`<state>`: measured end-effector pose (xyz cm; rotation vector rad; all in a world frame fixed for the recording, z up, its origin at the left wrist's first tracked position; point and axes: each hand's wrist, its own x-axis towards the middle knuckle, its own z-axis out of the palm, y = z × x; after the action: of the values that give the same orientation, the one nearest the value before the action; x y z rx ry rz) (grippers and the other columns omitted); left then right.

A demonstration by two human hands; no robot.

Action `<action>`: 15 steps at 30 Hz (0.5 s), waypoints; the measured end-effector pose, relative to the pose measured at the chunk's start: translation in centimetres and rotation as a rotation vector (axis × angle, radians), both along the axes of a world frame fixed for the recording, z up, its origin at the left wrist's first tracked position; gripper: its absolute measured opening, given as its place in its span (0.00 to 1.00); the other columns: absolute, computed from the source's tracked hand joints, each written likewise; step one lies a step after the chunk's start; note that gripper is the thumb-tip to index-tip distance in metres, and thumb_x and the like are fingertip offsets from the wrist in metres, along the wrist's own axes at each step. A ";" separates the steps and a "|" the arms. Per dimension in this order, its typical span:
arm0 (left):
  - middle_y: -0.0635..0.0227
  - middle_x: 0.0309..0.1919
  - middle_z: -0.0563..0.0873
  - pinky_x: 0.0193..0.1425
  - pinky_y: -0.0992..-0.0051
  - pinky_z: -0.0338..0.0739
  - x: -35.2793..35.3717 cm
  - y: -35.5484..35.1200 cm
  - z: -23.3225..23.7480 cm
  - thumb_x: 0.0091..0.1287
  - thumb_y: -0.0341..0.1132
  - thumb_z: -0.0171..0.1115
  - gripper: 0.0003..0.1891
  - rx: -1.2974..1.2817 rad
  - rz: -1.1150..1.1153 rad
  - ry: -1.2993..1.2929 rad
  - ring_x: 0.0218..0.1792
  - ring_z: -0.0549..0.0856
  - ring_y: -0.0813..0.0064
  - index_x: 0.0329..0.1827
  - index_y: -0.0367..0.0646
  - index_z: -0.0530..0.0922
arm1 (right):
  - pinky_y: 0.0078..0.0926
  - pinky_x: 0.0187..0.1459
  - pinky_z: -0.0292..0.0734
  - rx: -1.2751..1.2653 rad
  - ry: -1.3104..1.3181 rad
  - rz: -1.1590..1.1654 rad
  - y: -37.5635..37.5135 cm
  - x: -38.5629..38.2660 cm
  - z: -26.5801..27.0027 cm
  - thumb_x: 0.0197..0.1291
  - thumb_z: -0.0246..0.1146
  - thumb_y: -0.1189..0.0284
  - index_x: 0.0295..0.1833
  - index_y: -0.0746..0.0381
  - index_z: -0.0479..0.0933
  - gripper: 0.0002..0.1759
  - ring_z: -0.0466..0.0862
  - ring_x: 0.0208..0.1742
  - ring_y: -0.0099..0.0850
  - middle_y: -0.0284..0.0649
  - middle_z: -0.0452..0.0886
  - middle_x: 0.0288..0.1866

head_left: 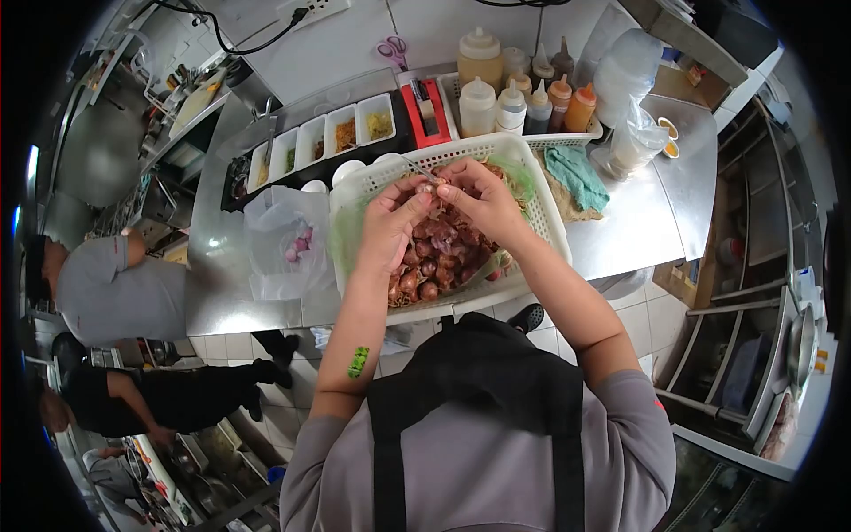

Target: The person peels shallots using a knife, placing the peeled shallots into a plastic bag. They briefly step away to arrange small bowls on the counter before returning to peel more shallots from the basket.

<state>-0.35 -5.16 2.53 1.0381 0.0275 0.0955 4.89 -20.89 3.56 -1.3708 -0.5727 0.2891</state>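
Note:
A white plastic basket [541, 191] on the steel counter holds a heap of reddish-brown shallots [439, 257] and loose skins. Both hands are over the heap. My left hand [390, 222] and my right hand [479, 199] meet at their fingertips around one shallot [432, 187], pinching it together. A thin knife blade [417, 168] seems to stick out from between the fingers toward the basket's far rim; which hand holds it I cannot tell.
A clear bag with peeled shallots [288, 239] lies left of the basket. Behind are a row of white condiment tubs [324, 137], squeeze bottles [514, 102], a green cloth [576, 177] and scissors [393, 49]. Two other people [115, 293] stand at far left.

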 end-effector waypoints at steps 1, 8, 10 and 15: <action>0.63 0.43 0.81 0.52 0.75 0.78 0.0 0.1 0.3 0.63 0.28 0.60 0.15 -0.046 -0.038 0.008 0.45 0.81 0.73 0.52 0.36 0.73 | 0.16 0.37 0.69 -0.002 -0.001 0.005 0.0 0.2 -0.2 0.60 0.61 0.72 0.43 0.64 0.71 0.09 0.74 0.33 0.17 0.31 0.77 0.31; 0.59 0.46 0.81 0.53 0.77 0.79 -0.1 0.7 1.0 0.66 0.25 0.53 0.15 -0.142 -0.055 0.001 0.48 0.82 0.67 0.56 0.33 0.71 | 0.17 0.36 0.68 -0.147 -0.005 -0.114 -0.2 1.1 -1.3 0.61 0.60 0.69 0.45 0.63 0.72 0.11 0.73 0.32 0.18 0.30 0.77 0.30; 0.58 0.47 0.80 0.54 0.77 0.78 0.1 0.9 0.9 0.65 0.24 0.53 0.16 -0.142 -0.058 -0.017 0.49 0.81 0.67 0.56 0.33 0.71 | 0.19 0.37 0.69 -0.158 -0.032 -0.133 -0.2 1.2 -1.3 0.62 0.59 0.69 0.47 0.63 0.72 0.12 0.73 0.33 0.19 0.31 0.77 0.30; 0.59 0.50 0.79 0.56 0.78 0.77 0.3 1.1 0.0 0.64 0.22 0.53 0.17 -0.141 -0.038 -0.038 0.52 0.80 0.68 0.56 0.34 0.71 | 0.21 0.45 0.72 -0.116 -0.032 0.042 -0.3 0.0 0.2 0.64 0.56 0.69 0.59 0.60 0.69 0.19 0.77 0.40 0.22 0.38 0.79 0.43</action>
<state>-0.07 -4.07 2.55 0.8953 -0.0200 0.0775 4.87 -21.17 3.76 -1.4786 -0.6201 0.3393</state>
